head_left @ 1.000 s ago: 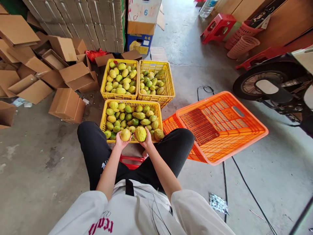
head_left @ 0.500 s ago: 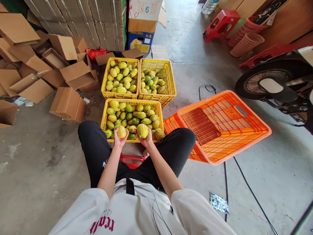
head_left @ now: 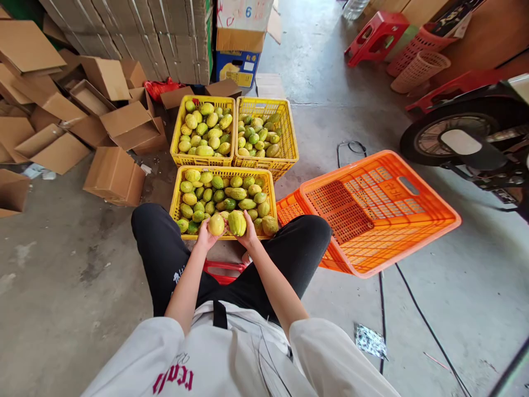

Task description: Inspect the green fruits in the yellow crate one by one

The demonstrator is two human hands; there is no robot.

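I sit on a low red stool (head_left: pixel 223 271) facing a yellow crate (head_left: pixel 178 190) full of yellow-green fruits. My left hand (head_left: pixel 205 238) is closed under a round pale yellow fruit (head_left: pixel 216 224). My right hand (head_left: pixel 248 234) grips a larger ribbed yellow-green fruit (head_left: pixel 237 222). The two fruits are held side by side, nearly touching, over the near edge of the crate.
Two more yellow crates of fruit (head_left: pixel 203 160) (head_left: pixel 285 138) stand behind the first. A tilted orange crate (head_left: pixel 372 204) lies at my right knee. Cardboard boxes (head_left: pixel 115 176) pile up on the left. A motorbike wheel (head_left: pixel 450 138) and cables (head_left: pixel 413 309) are at the right.
My left hand has brought its fruit rightward, close against the fruit in my right hand. Both hands stay over the crate's near edge.
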